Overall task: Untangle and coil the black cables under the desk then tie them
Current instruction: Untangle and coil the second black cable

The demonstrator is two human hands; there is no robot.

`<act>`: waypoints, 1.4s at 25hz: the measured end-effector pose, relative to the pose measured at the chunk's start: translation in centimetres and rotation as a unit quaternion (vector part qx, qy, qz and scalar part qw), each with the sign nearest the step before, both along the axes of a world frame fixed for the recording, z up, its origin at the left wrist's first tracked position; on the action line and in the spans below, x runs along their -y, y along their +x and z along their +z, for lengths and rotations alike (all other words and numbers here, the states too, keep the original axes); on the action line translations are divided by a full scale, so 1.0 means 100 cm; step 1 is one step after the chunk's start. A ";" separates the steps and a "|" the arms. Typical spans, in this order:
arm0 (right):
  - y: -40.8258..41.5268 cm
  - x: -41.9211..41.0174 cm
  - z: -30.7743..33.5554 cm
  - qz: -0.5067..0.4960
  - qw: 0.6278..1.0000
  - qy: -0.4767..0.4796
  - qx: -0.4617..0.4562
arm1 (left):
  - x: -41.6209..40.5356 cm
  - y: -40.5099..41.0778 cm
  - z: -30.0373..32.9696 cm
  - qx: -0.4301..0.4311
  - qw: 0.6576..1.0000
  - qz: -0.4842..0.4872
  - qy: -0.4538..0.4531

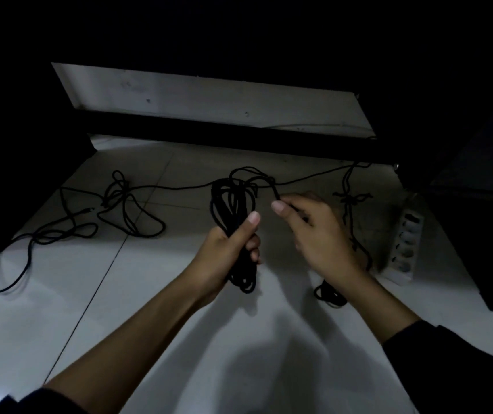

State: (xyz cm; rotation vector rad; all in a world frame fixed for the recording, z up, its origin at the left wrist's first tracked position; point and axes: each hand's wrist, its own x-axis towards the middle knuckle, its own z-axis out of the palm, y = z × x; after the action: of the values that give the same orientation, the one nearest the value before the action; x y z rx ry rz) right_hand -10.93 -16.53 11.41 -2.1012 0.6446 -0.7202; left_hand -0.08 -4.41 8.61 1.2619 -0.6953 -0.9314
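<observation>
Single head view, worn on the person's head, wide-angle, edges bowed. Looks forward and steeply down at the tiled floor (155, 294) under the table (239, 138). Close range: both forearms enter from the bottom edge, hands mid-frame, left hand (224, 252) and right hand (319, 234) near the lens. Far end of view reaches the pale wall strip (209, 94) behind the table's dark crossbar. Upper frame is dark, unreadable. No second view to overlap.

Coiled bundle (233, 210) mid-floor — loose cable tangle (119, 198) to its left, power strip (405, 246) right.
</observation>
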 end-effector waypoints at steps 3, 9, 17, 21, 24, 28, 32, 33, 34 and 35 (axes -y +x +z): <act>0.006 -0.015 -0.002 0.016 0.992 -0.111 -0.063 | 0.010 -0.010 0.001 -0.025 0.999 0.017 -0.011; 0.005 -0.022 0.007 -0.005 0.984 -0.163 -0.078 | 0.013 -0.010 0.003 -0.060 0.998 0.027 -0.001; -0.006 -0.024 0.002 0.032 0.990 -0.120 -0.060 | 0.012 0.015 0.013 -0.108 0.970 0.218 0.021; -0.020 -0.024 -0.008 0.077 0.987 -0.097 -0.100 | 0.006 0.041 0.025 -0.209 0.959 0.177 -0.070; -0.017 -0.035 -0.024 0.139 0.955 -0.154 -0.212 | 0.005 0.037 0.029 -0.243 0.963 0.087 -0.081; -0.021 -0.021 -0.034 0.137 0.940 -0.188 -0.251 | -0.005 0.041 0.035 -0.130 0.991 0.013 0.011; -0.030 0.000 -0.019 0.206 0.943 -0.174 -0.195 | -0.012 0.039 0.032 0.009 0.995 -0.011 0.098; -0.028 -0.001 -0.012 0.221 0.938 -0.192 -0.186 | -0.011 0.035 0.030 0.047 0.992 -0.018 0.113; -0.024 -0.002 -0.007 0.229 0.931 -0.220 -0.183 | -0.009 0.030 0.028 0.081 0.988 -0.025 0.128; -0.020 -0.004 -0.002 0.234 0.924 -0.243 -0.179 | -0.007 0.025 0.024 0.108 0.984 -0.037 0.137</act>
State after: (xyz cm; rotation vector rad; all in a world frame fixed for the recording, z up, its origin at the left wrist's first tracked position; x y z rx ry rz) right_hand -12.93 -16.18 11.18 -2.7450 0.1227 -0.2312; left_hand 2.42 -3.75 11.04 1.6076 -0.8071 -0.9845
